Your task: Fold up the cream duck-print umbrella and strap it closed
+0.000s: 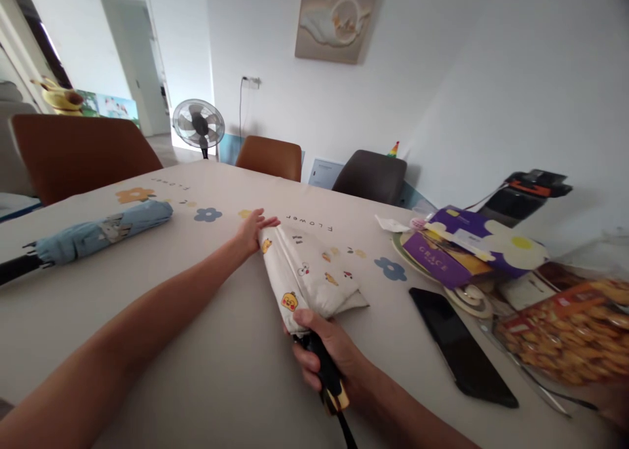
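A white folding umbrella (307, 272) printed with small cartoon figures lies on the table, its canopy loose and half gathered. My right hand (327, 354) is wrapped round its black handle near me. My left hand (253, 229) reaches out to the far tip of the canopy, fingers stretched and resting on the fabric. A second folding umbrella (98, 233), light blue and rolled up, lies apart at the left of the table.
The table (221, 370) has a cream cloth with flower prints. A black phone (462, 347) lies to the right, beside a plate with purple boxes (457, 246) and a snack packet (570, 321). Chairs (73, 154) and a fan (199, 124) stand behind.
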`<state>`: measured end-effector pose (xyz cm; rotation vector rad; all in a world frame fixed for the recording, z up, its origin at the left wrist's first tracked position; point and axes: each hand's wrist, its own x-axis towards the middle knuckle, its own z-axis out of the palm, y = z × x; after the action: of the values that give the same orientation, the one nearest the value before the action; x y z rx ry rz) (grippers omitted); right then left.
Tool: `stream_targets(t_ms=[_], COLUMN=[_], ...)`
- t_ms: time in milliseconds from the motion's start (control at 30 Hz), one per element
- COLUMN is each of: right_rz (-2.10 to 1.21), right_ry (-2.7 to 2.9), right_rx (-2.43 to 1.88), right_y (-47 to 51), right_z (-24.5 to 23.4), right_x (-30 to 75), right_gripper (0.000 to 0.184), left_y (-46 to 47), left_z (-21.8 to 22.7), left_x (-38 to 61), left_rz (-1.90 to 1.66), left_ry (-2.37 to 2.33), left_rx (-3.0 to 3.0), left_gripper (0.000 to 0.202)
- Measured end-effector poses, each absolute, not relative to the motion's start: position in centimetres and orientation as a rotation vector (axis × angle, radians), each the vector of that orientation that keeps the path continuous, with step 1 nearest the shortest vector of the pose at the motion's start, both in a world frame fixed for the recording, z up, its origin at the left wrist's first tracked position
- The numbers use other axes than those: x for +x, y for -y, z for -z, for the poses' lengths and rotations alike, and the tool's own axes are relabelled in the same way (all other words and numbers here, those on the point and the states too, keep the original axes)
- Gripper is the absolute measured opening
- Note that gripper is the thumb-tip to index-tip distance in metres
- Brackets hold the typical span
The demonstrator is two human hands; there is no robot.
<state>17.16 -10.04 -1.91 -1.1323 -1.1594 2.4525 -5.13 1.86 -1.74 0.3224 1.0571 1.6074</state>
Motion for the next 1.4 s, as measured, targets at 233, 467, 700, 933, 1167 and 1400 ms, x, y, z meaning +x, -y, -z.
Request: stream_targets(t_ms=[233, 467, 700, 933, 1167, 1400], right_rz=[-2.243, -2.465, -2.502, -2.518, -2.550, -2.543], right_ry=[1.091, 1.037, 1.012, 0.983, 0.983, 0.993], right_rx=[-1.186, -1.067, -0.983, -0.959, -0.978, -0.948], right_y=[9.6, 9.2, 9.0, 9.0, 8.9, 8.8], right_z=[1.5, 1.8, 2.3, 2.1, 2.2, 2.8], right_x=[16.8, 17.2, 17.1, 17.3, 17.4, 17.5], right_gripper=[0.032, 0.034, 0.034, 0.030, 0.030, 0.031], left_y=[-2.1, 0.6, -0.5, -3.4, -2.0, 2.6], left_z=[1.6, -1.0, -2.9, -1.5, -3.6, -6.5], left_x=[-6.4, 0.1, 6.0, 9.7, 8.4, 2.9], left_rz=[-1.761, -1.606, -0.547, -0.142, -0.437, -1.243], left_ry=[-1.268, -1.328, -1.291, -1.230, -1.312, -1.397], left_rx=[0.580, 1.323, 2.614, 2.744, 2.755, 2.548], left_gripper=[0.008, 0.018, 0.034, 0.026, 0.024, 0.013])
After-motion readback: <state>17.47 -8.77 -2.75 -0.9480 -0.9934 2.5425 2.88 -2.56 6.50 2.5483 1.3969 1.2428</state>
